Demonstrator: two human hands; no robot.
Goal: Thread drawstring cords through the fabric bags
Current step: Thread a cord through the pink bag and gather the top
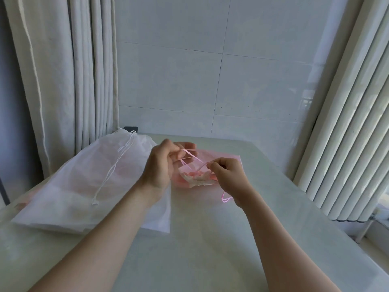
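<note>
Pale table (210, 239), tiled wall (210, 70), curtain (63, 81) left, blinds (347, 144) right.

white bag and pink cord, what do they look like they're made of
White bag: probably a thin, sheer mesh or organza-like fabric with a matte finish, since folds and faint pinkish shapes show through it.
Pink cord: looks like a narrow, flat, satin-like ribbon with a slight gloss, as it catches the light and bends in flat kinks.
The exact fibres cannot be told.
</note>
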